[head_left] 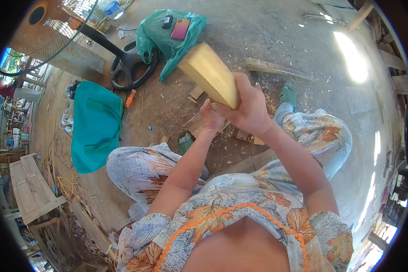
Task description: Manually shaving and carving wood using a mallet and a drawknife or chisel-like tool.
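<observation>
A thick block of pale yellow wood, slightly blurred, is raised in front of me and tilts up to the left. My right hand is wrapped round its near end. Just below and left of that end, my left hand is closed with its fingers curled; whatever it grips is hidden. Under both hands, wood chips and small offcuts lie on the floor between my feet, which wear green sandals.
A fan on a round black base stands far left, beside a green plastic bag with a phone on top. Closer lie a teal bag and an orange-handled tool. A long wood strip lies ahead.
</observation>
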`<state>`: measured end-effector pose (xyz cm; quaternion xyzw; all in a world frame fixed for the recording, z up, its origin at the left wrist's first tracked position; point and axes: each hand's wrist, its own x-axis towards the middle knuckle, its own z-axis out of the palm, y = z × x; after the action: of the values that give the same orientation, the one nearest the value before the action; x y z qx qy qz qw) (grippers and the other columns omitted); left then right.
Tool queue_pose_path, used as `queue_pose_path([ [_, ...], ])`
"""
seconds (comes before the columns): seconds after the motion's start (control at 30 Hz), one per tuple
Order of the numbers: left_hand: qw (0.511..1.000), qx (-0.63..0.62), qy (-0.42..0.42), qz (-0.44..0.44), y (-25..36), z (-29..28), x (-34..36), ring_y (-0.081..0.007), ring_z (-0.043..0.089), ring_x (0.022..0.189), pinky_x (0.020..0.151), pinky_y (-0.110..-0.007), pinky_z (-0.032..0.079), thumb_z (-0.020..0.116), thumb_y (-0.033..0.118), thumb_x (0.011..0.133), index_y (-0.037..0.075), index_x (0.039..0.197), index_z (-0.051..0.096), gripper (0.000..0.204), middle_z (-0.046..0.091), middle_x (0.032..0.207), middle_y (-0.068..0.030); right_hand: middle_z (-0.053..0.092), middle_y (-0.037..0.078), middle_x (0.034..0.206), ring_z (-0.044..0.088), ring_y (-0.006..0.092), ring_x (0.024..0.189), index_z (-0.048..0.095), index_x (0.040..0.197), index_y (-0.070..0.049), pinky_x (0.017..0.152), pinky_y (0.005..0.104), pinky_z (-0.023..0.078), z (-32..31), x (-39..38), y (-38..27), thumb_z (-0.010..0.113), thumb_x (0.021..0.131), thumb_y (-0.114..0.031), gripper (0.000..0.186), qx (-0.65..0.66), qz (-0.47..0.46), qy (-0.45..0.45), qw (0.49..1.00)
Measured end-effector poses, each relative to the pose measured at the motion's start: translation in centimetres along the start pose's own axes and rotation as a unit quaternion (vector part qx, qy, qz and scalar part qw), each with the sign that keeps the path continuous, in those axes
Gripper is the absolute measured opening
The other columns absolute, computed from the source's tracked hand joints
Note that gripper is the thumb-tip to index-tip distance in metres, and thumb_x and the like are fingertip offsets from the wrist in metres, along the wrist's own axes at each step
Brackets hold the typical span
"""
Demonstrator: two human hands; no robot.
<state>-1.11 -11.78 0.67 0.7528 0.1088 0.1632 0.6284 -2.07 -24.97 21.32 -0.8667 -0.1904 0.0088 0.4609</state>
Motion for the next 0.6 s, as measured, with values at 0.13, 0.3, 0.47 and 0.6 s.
queue_pose_path([
  [0.13,0.992,-0.122,-0.003,-0.021,-2.0,1.1,0.4,-0.0150,0.062,0.074,0.067,-0.029,0.048,0.069,0.007,0.075,0.006,0.087,0.062,0.014,0.066,0.080,-0.0061,0.064,0.016,0.077,0.064,0.0345,0.077,0.050,0.103,-0.006,0.087,0.0427,0.043,0.8,0.2,2.6,0.072,0.066,-0.029,0.048,-0.176,0.028,-0.048,0.983],
  [0.3,0.999,-0.037,0.000,0.036,-2.7,-0.2,0.9,-0.0137,0.062,0.071,0.066,-0.029,0.048,0.072,0.011,0.076,0.005,0.086,0.062,0.016,0.064,0.077,-0.0044,0.063,0.016,0.083,0.064,0.0262,0.077,0.053,0.099,-0.002,0.072,0.0337,0.047,-1.1,1.2,2.3,0.074,0.065,-0.028,0.047,-0.007,0.112,-0.067,0.991],
  [0.47,0.906,-0.233,0.105,-0.337,0.0,-3.4,3.6,-0.0130,0.057,0.062,0.047,-0.027,0.046,0.070,0.021,0.080,0.005,0.083,0.057,0.020,0.057,0.075,-0.0021,0.064,0.018,0.089,0.064,0.0261,0.078,0.055,0.101,0.003,0.073,0.0342,0.048,-0.4,1.7,10.3,0.074,0.064,-0.036,0.057,-0.005,0.201,0.018,0.979],
  [0.6,0.864,-0.231,0.177,-0.411,-0.3,-7.6,5.9,-0.0140,0.057,0.060,0.046,-0.026,0.045,0.068,0.017,0.079,0.006,0.074,0.053,0.019,0.049,0.062,0.0006,0.067,0.018,0.086,0.067,0.0274,0.078,0.061,0.099,0.003,0.079,0.0329,0.049,1.4,1.0,12.9,0.069,0.065,-0.038,0.054,-0.063,0.348,-0.105,0.929],
])
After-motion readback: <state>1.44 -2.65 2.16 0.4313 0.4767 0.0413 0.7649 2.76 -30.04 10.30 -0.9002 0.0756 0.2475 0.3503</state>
